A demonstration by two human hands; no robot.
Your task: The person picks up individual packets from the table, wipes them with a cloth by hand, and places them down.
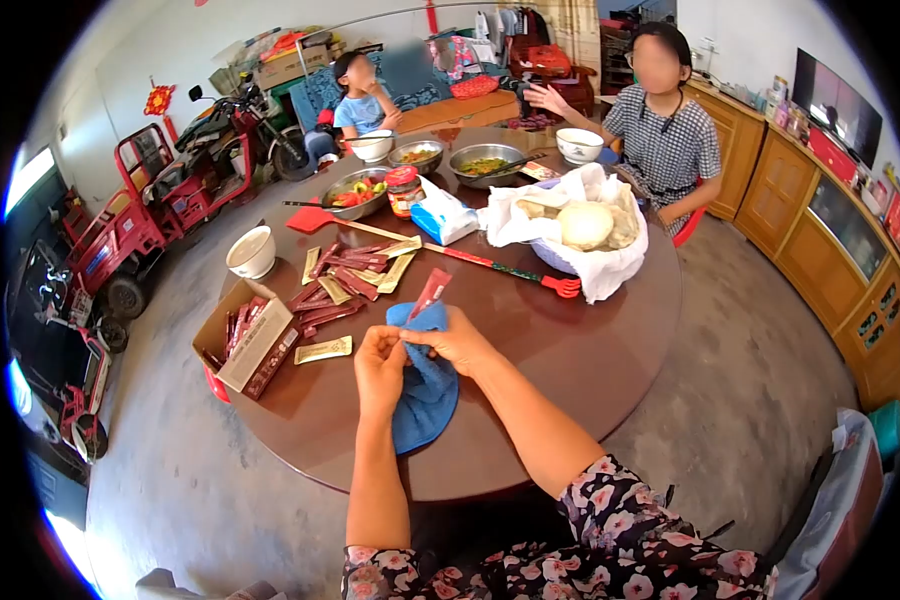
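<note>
A dark red stick sachet [431,292] pokes up out of a blue cloth [425,405] above the table. My right hand [454,346] is closed round the cloth and the sachet's lower part, which is hidden. Fingers bent, my left hand [378,368] pinches at the cloth's left edge, touching my right hand. The cloth's loose end hangs down onto the tabletop. Left of my hands lies a pile of red sachets [322,308] mixed with gold sachets [397,272]. One gold sachet [323,349] lies apart, beside an open carton [260,345] with more red sachets inside.
The round table [560,370] also bears a red-ended back scratcher [470,258], a cloth-lined basket of bread [585,228], a tissue pack [444,213], a jar [403,190], food bowls [485,163] and a white bowl [252,252]. Two people [660,130] sit across.
</note>
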